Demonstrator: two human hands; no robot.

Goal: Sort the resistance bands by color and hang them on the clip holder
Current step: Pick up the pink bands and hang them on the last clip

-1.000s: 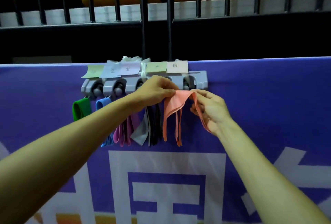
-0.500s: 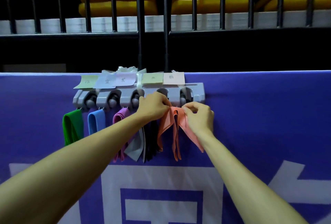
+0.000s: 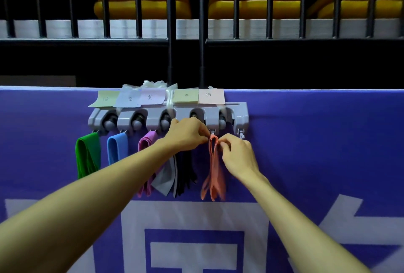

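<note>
Left hand [image 3: 185, 135] and right hand [image 3: 237, 154] pinch the salmon-pink rubber band [image 3: 215, 168] under the grey plastic clip holder [image 3: 240, 117].
Let go before it is hooked, it could fall.

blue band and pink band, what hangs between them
Head view: between blue band and pink band hang a purple band, a grey band and black bands; the left hand covers the tops of the last two.

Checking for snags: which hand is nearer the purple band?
Left. The left hand sits just right of the purple band, its forearm crossing the band's lower part; the right hand is farther right, past the pink band.
</note>
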